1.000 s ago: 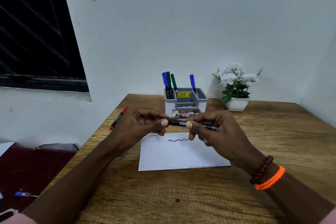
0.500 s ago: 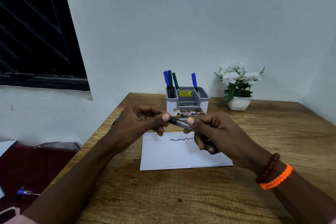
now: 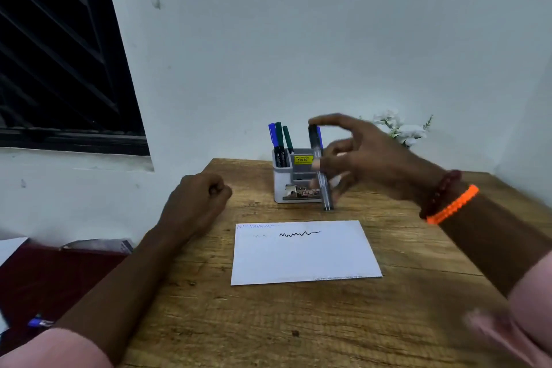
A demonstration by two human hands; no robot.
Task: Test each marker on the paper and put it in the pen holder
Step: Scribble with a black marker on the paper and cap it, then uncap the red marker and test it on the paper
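Right hand (image 3: 361,155) raised in front of the pen holder (image 3: 294,179), pinching a black marker (image 3: 319,167) nearly upright: index fingertip on the cap end at top, thumb against the barrel lower down, remaining fingers loosely spread behind it. Marker blurred; lower end hangs just beside the holder's right front corner, above the wooden table (image 3: 268,323), contact with the tabletop not discernible. Left hand (image 3: 195,203) curled into a loose fist, holding nothing visible, resting at the table's left edge, well apart from the marker. Holder grey and white, yellow price sticker on the inner divider; left compartment contains a blue marker (image 3: 272,136) and two green markers (image 3: 282,137), caps up. Second blue marker (image 3: 320,137) stands on the right side, mostly hidden behind the black one. White paper (image 3: 304,257) flat on the table, nearer than the holder, bearing a black squiggle (image 3: 298,234) near the top and fainter scribbles along the upper left edge. Orange bracelet (image 3: 452,205) and dark red beaded bracelet (image 3: 442,191) on the right wrist. White flowers (image 3: 403,128) behind the right hand, against the wall.
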